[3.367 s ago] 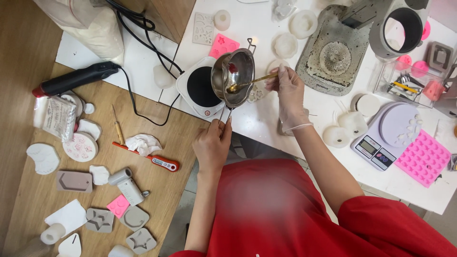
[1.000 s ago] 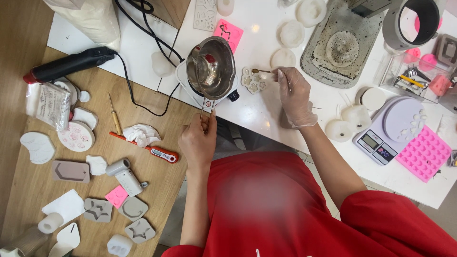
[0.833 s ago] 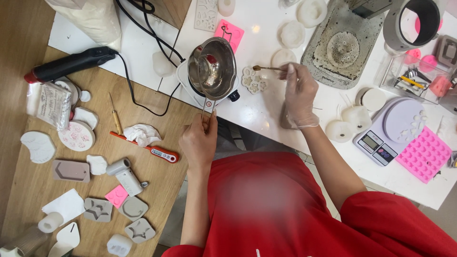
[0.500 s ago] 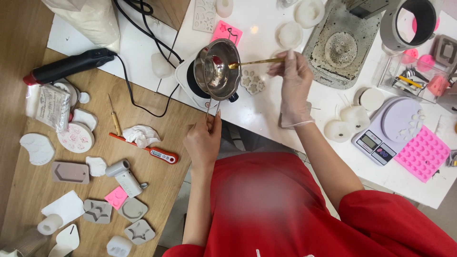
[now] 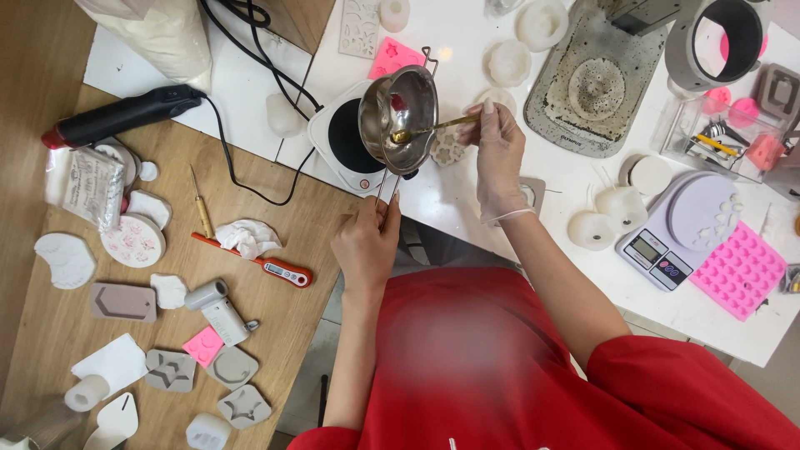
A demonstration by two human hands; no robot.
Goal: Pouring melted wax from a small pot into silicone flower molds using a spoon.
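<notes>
Spoon (image 5: 433, 127) now inside raised pot (image 5: 398, 118) (left-held)

Small steel melting pot (image 5: 398, 117): round, shiny, long wire handle, held tilted in the air above the edge of the white hot plate (image 5: 346, 142), handle end in left hand (image 5: 365, 246). Gold spoon (image 5: 433, 127): thin, bowl inside the pot, stem pinched by gloved right hand (image 5: 498, 154).

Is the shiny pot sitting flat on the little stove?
No, the left hand holds the metal pot by its handle, tilted up above the small white hot plate, while the right hand dips a spoon into it.
</notes>
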